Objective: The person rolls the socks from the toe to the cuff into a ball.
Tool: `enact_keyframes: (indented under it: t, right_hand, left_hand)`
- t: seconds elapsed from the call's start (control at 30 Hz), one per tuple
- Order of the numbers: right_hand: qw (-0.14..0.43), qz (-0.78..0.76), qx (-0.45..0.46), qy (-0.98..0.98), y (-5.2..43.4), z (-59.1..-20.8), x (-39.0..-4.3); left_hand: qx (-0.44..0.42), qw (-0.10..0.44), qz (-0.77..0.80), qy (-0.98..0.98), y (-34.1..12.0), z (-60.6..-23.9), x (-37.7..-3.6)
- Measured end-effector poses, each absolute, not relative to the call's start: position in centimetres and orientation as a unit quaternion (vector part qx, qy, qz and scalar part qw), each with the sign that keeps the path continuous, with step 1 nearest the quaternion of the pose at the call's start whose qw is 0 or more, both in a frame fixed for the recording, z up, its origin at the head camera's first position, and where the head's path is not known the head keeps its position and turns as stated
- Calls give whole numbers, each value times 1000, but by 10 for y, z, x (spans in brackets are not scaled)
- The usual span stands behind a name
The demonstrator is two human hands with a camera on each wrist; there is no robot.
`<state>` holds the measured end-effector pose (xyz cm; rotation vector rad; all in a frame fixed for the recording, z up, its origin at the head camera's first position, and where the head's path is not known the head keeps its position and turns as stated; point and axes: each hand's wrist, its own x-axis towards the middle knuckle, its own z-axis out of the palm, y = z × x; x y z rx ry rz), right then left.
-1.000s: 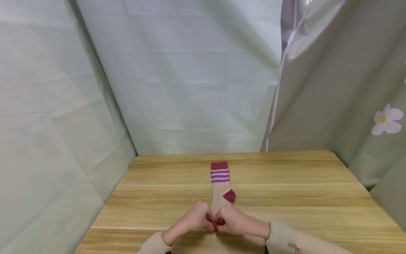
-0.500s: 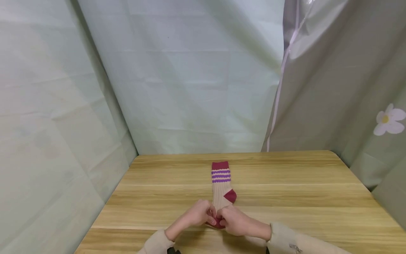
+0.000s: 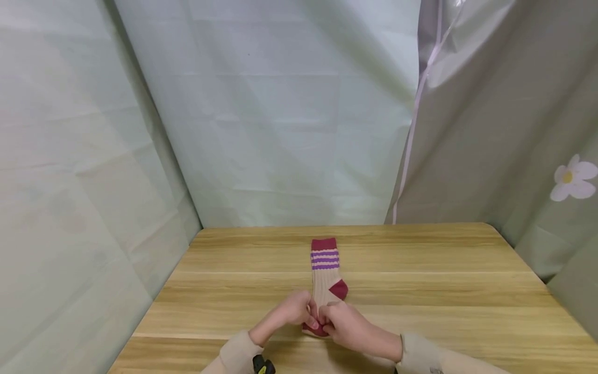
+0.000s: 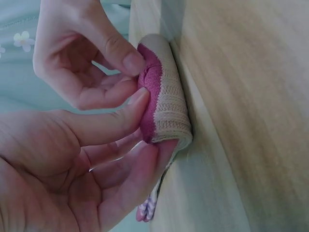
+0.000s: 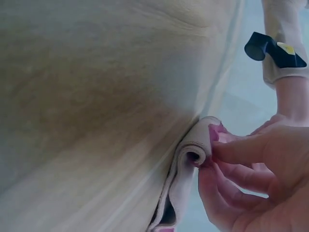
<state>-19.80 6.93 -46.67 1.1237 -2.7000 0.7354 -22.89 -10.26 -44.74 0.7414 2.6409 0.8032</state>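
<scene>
**Technician:** Where was the work item located?

**Instructor:** The beige ribbed sock with purple stripes and a maroon cuff, heel and toe lay flat near the middle of the light wooden desk, cuff pointing away from the person. Its near end, the maroon toe, was curled into a small tight roll at the desk's front.

**Technician:** What was the state of each hand?

**Instructor:** The left hand was clamped on the roll's left end, thumb pressing the maroon face with the fingers curled under it, as the left wrist view showed. The right hand pinched the roll's right end, fingertips at the spiral opening in the right wrist view. The two hands sat touching, or nearly so, over the roll.

**Technician:** How should this step be done well?

**Instructor:** In my judgement, equal pressure from both hands was required so the roll stayed square to the sock's length. The thumbs should have kept the inner turn tight while the fingers advanced the roll toward the heel. The unrolled portion should have stayed flat on the desk; a slack or skewed turn would likely have produced a cone-shaped bundle.
</scene>
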Motion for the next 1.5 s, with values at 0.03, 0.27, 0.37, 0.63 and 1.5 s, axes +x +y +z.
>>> enact_keyframes:
  t: [0.03,0.27,0.37,0.63,1.5]
  right_hand:
    - [63,241,372,-894,69,-466,-197]
    - [72,155,380,-909,70,-467,-196]
    - [81,122,384,-912,69,-468,-196]
    - [74,109,392,-911,69,-469,-199]
    - [-15,241,378,-894,76,-466,-216]
  left_hand:
    - [255,140,279,915,-102,-447,-230]
    - [225,146,282,921,-101,-448,-235]
    - [209,155,282,923,-100,-448,-237]
    - [193,158,282,926,-100,-450,-239]
    - [323,141,303,885,-106,-453,-237]
